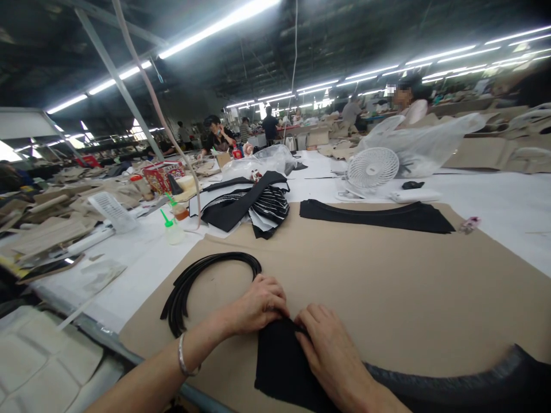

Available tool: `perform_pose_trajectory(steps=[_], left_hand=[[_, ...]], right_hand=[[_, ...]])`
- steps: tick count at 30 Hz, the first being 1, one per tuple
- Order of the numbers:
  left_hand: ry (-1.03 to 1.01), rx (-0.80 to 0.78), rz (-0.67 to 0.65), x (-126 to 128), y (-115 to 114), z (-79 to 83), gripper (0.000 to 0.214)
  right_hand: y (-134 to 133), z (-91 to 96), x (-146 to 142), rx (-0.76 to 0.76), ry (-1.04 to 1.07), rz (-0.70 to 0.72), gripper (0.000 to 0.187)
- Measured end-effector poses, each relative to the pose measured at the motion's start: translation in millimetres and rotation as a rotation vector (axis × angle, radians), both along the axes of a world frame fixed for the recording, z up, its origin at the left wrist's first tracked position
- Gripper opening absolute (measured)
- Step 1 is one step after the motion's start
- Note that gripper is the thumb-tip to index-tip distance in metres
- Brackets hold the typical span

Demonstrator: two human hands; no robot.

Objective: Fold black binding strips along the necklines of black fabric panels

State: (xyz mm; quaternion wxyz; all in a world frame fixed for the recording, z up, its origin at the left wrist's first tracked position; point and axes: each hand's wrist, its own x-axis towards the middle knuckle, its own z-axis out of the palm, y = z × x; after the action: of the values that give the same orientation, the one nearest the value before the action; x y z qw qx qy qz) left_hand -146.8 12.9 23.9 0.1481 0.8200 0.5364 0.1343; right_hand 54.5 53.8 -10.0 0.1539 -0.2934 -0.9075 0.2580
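A long black fabric piece (pixel 279 361) lies along the near edge of the brown sheet (pixel 387 275), its far end curving off to the right. My left hand (pixel 264 301) pinches the upper edge of this piece near its left end. Close beside it, my right hand (pixel 325 338) presses and grips the same edge with bent fingers. Beyond my left hand rests a loose coil of black strips (pixel 206 264). A similar curved black piece (pixel 374 217) lies at the sheet's far side. The part of the fabric under my right hand and forearm is hidden.
A pile of black and striped pieces (pixel 253 201) sits at the back left. Green-tipped bottles (pixel 173 229), a small white fan (pixel 372 167) and clear plastic bags (pixel 430 140) stand around it. A phone (pixel 50 268) lies at left. Co-workers (pixel 218 135) are farther back.
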Motion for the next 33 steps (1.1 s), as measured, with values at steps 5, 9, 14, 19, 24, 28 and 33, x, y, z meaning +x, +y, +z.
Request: perform_pose_trajectory(steps=[5,9,14,19,24,28,33], left_hand=[[0.023,0.038,-0.036,-1,0,-1.2,0.014],[0.035,0.051,-0.051,-1,0,-0.8,0.014],[0.05,0.066,-0.062,-1,0,-0.3,0.014],[0.084,0.086,-0.082,-2,-1,0.1,0.015],[0.131,0.106,-0.111,-6,-6,1.0,0.024],[0.175,0.12,-0.126,-7,-10,2.2,0.027],[0.222,0.164,-0.144,-6,-12,2.2,0.026]], right_hand=[[5,10.9,-2,0.015,-0.08,0.009,0.013],[10,17.6,-1,-0.038,-0.128,0.053,0.011],[13,21.3,4,-0.091,-0.151,0.051,0.007],[7,11.3,8,-0.034,-0.106,0.073,0.013],[0,-11.5,12,0.245,0.007,0.124,0.021],[0,-22.0,14,0.445,0.07,0.128,0.021],[0,-23.9,13,0.512,0.084,0.129,0.024]])
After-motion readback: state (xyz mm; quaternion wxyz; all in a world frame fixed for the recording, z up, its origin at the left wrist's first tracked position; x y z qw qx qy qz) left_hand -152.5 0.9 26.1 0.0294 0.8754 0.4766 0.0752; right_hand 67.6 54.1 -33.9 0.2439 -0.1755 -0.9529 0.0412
